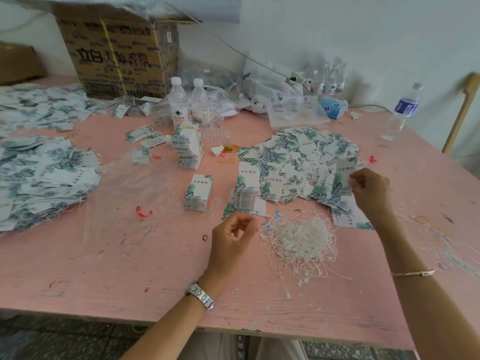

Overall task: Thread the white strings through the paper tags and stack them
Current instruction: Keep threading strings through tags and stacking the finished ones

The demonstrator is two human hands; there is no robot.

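— Where are we with this one?

— Our right grip (368,189) pinches a single paper tag (343,178) by its lower right edge. It is raised over the loose spread of tags (293,154) on the far right of the pink desk (130,268). The tag's long axis runs roughly upright, with a slight lean. It is blurred, so we cannot make out its hole.

— And the other hand?

— Our left grip (233,233) hovers low over the desk, fingers curled and thumb close to the forefinger. We cannot tell whether it already has a string pinched, because the strings are too fine to see there.

— Where are the strings?

— The heap of white strings (301,242) lies between our two hands. It is just to the right of the left grip, and below and to the left of the raised tag. The left grip is clearly the nearer one.

— So what does the next move turn on?

— We judge that a string end has to travel up and to the right from the heap to meet the tag. The tag probably needs turning so its hole end faces the left grip.

— And the stacking?

— A neat stack (198,193) stands ahead of the left grip. A big pile of strung tags (46,178) lies well apart at the left edge. Judging by the loose spread, we have plenty left to thread.
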